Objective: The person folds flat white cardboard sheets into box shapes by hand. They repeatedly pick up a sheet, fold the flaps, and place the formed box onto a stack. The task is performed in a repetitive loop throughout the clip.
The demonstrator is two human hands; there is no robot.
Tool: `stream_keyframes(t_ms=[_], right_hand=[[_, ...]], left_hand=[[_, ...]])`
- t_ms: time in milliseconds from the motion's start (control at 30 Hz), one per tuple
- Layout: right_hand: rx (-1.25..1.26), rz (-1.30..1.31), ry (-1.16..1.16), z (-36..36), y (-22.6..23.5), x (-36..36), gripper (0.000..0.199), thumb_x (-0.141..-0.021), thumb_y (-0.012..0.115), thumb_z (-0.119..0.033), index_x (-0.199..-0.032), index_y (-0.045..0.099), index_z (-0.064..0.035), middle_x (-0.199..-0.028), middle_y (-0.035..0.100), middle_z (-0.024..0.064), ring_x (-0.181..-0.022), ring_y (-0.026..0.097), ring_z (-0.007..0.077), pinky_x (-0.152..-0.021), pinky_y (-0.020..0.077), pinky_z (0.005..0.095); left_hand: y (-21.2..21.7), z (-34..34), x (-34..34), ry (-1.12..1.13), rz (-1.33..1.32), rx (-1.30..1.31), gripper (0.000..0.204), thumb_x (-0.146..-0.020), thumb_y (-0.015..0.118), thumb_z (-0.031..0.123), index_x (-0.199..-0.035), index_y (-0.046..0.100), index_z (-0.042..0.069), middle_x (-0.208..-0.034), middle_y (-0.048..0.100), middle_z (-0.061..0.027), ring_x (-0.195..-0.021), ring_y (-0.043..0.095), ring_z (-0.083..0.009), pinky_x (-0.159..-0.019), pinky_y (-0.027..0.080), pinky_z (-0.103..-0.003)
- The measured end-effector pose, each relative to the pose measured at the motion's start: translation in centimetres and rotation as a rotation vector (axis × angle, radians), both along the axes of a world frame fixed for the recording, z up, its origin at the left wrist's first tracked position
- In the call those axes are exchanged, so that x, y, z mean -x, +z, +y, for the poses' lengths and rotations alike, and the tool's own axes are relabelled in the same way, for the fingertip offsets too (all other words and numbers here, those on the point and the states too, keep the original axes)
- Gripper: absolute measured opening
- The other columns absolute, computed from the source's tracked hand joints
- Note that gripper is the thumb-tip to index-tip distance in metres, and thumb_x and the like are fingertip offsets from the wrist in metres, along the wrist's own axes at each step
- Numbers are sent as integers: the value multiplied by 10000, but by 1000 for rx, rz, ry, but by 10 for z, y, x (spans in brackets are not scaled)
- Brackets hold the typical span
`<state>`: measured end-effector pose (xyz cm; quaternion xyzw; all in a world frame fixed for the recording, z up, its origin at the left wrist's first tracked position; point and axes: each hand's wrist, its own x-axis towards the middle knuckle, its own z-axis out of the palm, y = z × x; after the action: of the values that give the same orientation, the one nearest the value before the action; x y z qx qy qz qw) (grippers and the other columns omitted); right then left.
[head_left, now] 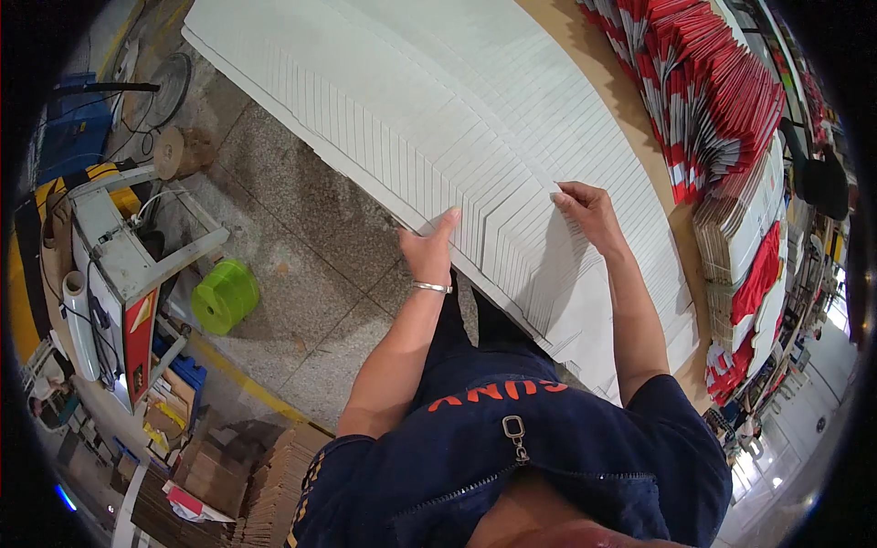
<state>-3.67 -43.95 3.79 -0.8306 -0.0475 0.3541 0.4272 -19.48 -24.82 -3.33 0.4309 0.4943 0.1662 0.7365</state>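
Observation:
White paper sheets (pixel 393 100) lie fanned out on the table, overlapping so that their edges form rows of stepped lines. At the near left edge of the spread, my left hand (pixel 429 248) grips the border of the sheets, thumb on top and the other fingers mostly hidden. My right hand (pixel 589 215) is over the middle of the spread, its thumb and forefinger pinched together at the raised corner of a sheet. A shadow from this hand falls across the stepped edges below it.
Red-and-white folded paper bags (pixel 703 82) are stacked along the far right of the brown tabletop (pixel 653 151), with a bundled stack (pixel 726 242) nearer. On the floor at left are a green roll of strapping (pixel 225 297), a metal-framed machine (pixel 119 242) and a brown spool (pixel 178 152). Cardboard (pixel 274 475) stands lower left.

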Motion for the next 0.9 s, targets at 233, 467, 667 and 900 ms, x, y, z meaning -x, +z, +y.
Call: stream_keyframes(t_ms=[233, 467, 667, 900], right_hand=[[-31, 20, 2, -9, -9, -2, 338, -872, 677, -246, -1043, 656, 45, -813, 632, 14, -765, 537, 73, -709, 452, 229], [-44, 37, 13, -17, -20, -5, 294, -867, 684, -225, -1015, 666, 29, -800, 623, -11, -734, 522, 56, -683, 442, 219], [-19, 42, 37, -24, -15, -7, 251, -864, 680, -170, -1036, 657, 13, -812, 631, -17, -734, 534, 50, -693, 447, 219], [-89, 137, 26, -31, -18, -9, 220, -847, 702, -170, -982, 656, -2, -818, 624, -27, -742, 536, 44, -695, 447, 219]], left_hand=[[5, 0, -3, -16, -37, -10, 645, -713, 776, 18, -1246, 417, -39, -1212, 529, -128, -1089, 536, -206, -938, 444, -327], [1, 1, -1, -70, 24, -94, 679, -699, 802, 53, -1236, 401, -55, -1212, 526, -146, -1089, 532, -220, -936, 442, -333], [1, 1, 7, -172, 65, -180, 690, -679, 817, 61, -1226, 411, -49, -1187, 536, -150, -1073, 534, -223, -927, 443, -336], [13, -4, 2, -102, -18, -90, 682, -682, 800, 39, -1239, 413, -24, -1209, 523, -135, -1077, 531, -222, -931, 439, -339]])
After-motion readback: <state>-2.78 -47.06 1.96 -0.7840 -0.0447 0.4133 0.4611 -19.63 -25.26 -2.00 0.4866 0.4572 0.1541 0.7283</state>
